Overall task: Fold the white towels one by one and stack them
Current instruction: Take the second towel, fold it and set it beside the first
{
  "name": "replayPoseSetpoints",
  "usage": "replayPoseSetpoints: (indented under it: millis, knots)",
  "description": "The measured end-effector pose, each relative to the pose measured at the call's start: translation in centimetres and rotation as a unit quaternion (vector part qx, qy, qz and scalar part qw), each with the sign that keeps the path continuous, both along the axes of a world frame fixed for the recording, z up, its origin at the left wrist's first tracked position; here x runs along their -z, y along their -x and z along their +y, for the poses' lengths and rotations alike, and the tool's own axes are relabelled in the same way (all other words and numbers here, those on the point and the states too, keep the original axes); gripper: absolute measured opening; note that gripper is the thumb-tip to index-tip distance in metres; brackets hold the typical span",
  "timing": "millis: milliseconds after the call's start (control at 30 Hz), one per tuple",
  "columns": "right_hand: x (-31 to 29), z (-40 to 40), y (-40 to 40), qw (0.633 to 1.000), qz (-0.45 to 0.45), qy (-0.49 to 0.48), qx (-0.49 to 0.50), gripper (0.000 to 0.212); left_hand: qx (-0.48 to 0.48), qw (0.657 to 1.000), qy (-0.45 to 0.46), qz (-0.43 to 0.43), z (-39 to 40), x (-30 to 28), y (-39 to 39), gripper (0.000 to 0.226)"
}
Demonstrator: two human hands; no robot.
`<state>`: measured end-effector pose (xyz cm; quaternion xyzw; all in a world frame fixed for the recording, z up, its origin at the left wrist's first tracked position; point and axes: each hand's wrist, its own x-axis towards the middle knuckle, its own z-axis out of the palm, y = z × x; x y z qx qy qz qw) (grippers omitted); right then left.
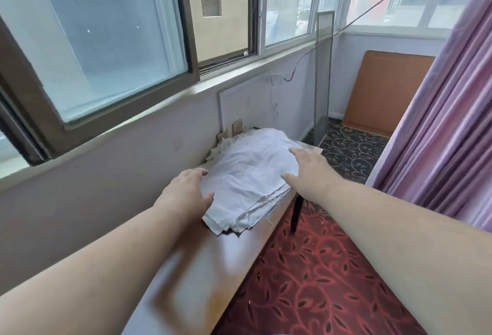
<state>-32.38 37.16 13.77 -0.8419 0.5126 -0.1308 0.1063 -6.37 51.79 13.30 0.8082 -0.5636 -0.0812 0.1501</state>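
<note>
Head view: towel stack [247, 175] lengthwise along table [213, 249] (away from viewer)

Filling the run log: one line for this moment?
left hand open, on towel pile | right hand open, on pile | table

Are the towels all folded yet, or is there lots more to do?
Some look done: a stack of white towels lies flat on the table. Both hands, left hand and right hand, rest open on its top towel. A rumpled heap behind looks unfolded, so more is likely left.
</note>
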Motion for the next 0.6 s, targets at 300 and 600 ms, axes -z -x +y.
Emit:
replayPoseSetpoints:
  millis: [300, 600]
  knots:
    - [3.5, -11.6, -3.7, 0.999, 0.011, -0.034, -0.022, 0.076, -0.013, 0.999, -0.041, -0.003, -10.8, 2.3, -2.5, 0.061]
    - [7.1, -24.0, -6.7, 0.988, 0.024, -0.074, -0.132, 0.077, -0.122, 0.991, -0.062, -0.008, -18.9, 5.3, -2.8, 0.062]
